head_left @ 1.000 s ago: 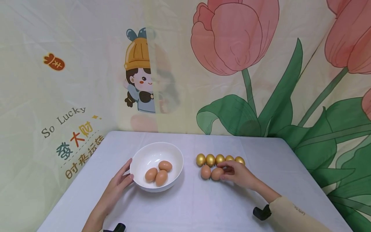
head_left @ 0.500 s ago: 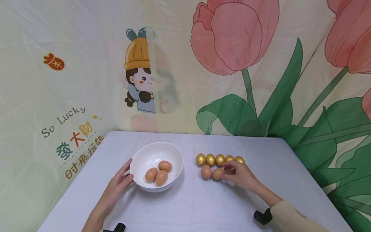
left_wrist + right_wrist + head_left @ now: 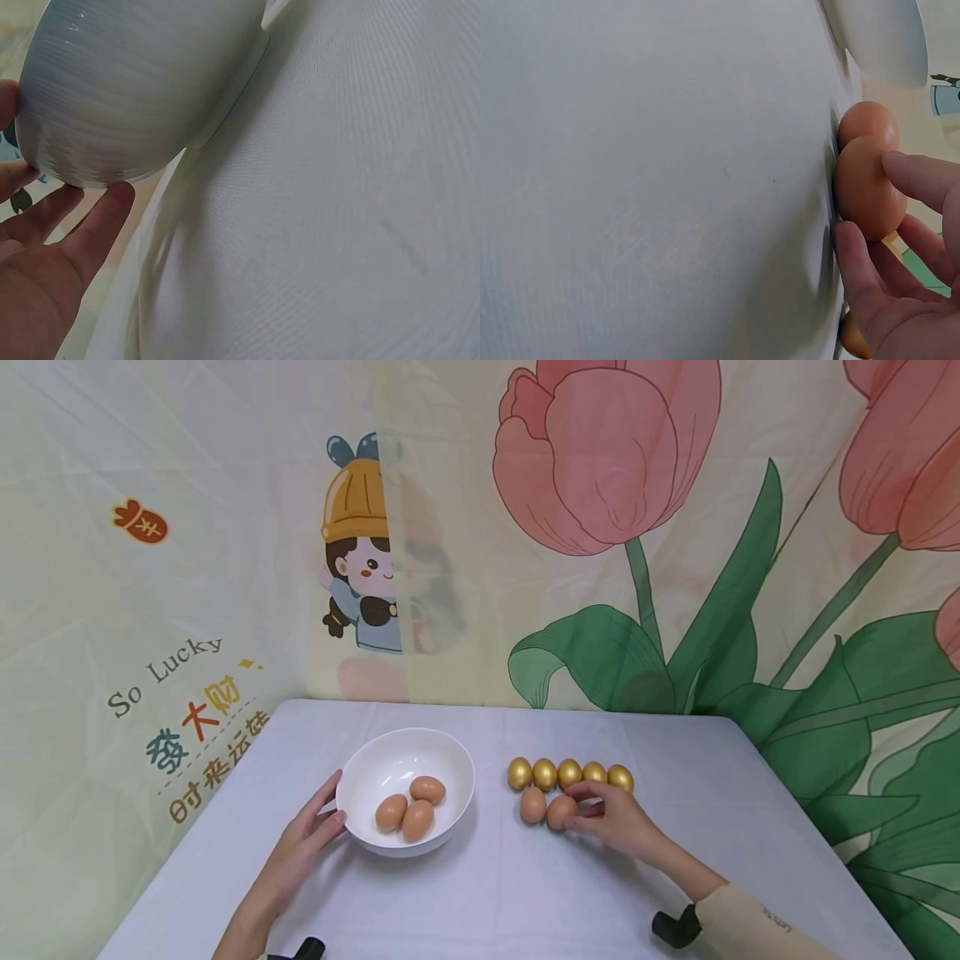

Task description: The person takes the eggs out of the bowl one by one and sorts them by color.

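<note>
My left hand (image 3: 302,839) touches the outer left side of a white bowl (image 3: 450,760) in the head view, its fingers spread along the wall. In the left wrist view fingertips (image 3: 120,196) meet the bowl's side. Three brown eggs (image 3: 417,820) lie inside the bowl. My right hand (image 3: 618,821) has thumb and fingers around a brown egg (image 3: 866,187) low at the tablecloth. Another brown egg (image 3: 533,806) sits just left of it, partly hidden behind it in the right wrist view.
Behind the brown eggs stands a row of several golden eggs (image 3: 544,774), close to my right fingers. A white cloth (image 3: 480,902) covers the table. At its far edge hangs a printed backdrop (image 3: 465,668) with tulips and a cartoon figure.
My right hand moved slightly right with the egg, then back left and a little nearer. Its thumb now sits lower on the egg. My left hand and the bowl stay put.
</note>
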